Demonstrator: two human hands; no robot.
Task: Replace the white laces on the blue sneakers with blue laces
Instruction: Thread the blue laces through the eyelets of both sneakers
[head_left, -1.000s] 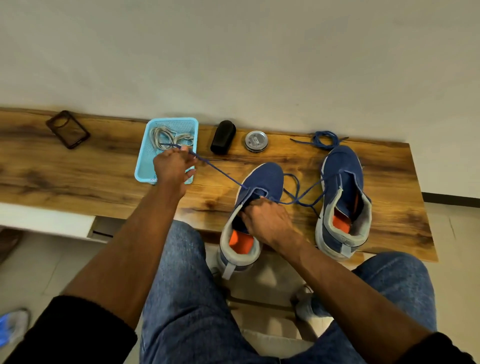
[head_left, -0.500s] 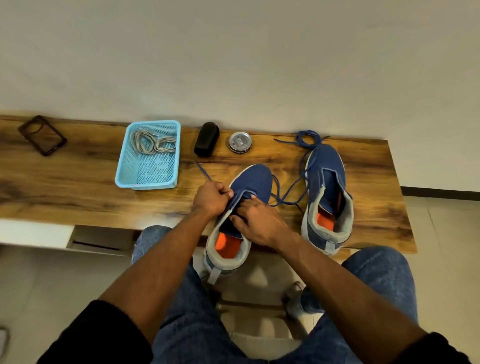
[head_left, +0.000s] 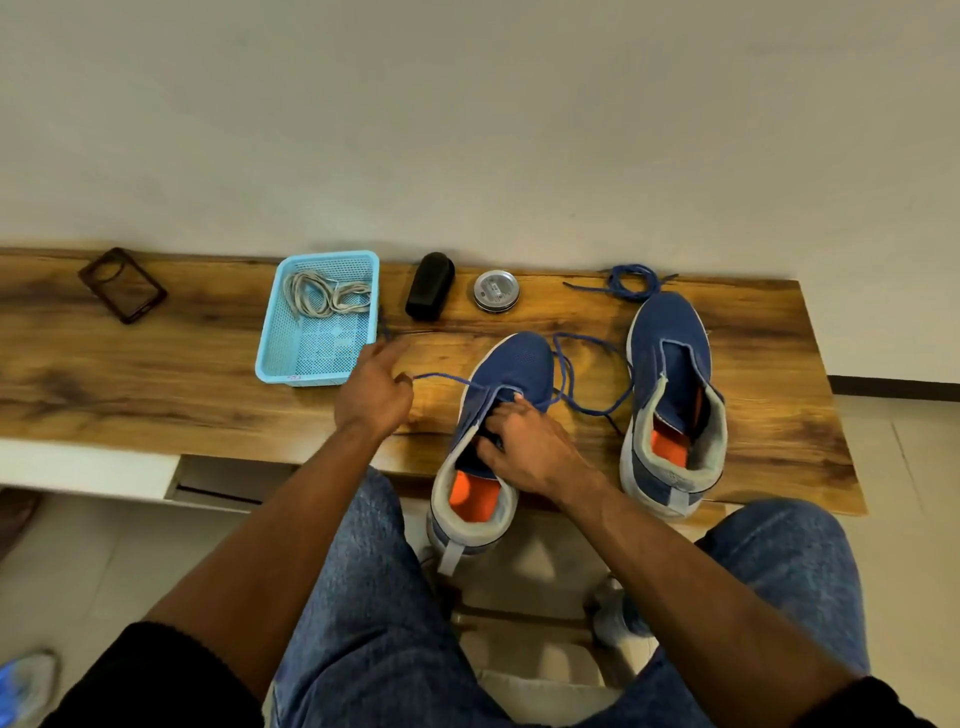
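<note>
Wooden bench top (head_left: 156, 374) carries two blue sneakers, the near sneaker (head_left: 498, 415) with its heel over the front edge and the far sneaker (head_left: 670, 400) to its right. Left hand (head_left: 374, 389), arm extended forward, pinches a blue lace (head_left: 441, 378) drawn taut leftward from the near sneaker's eyelets, while the right hand (head_left: 530, 441) curls over that shoe's tongue, fingers gripping its opening. White laces (head_left: 324, 293) lie in a light blue basket (head_left: 270, 332); a second blue lace (head_left: 631, 280) lies coiled beyond the far sneaker's toe.
</note>
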